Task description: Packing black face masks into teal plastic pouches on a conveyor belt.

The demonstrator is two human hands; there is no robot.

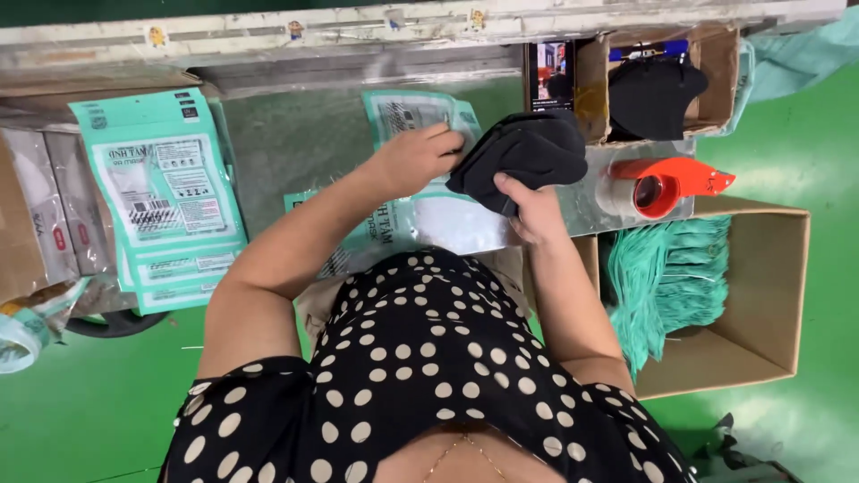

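Note:
Both my hands hold a stack of black face masks above the grey work table. My left hand grips the stack's left edge with its fingers curled. My right hand pinches the stack from below, thumb on top. Under the masks lies an open teal and clear pouch. Another teal pouch lies flat just beyond my left hand.
A pile of teal pouches lies at the left. A small cardboard box with black masks stands at the back right, an orange tape dispenser beside it. A large cardboard box holds filled teal pouches.

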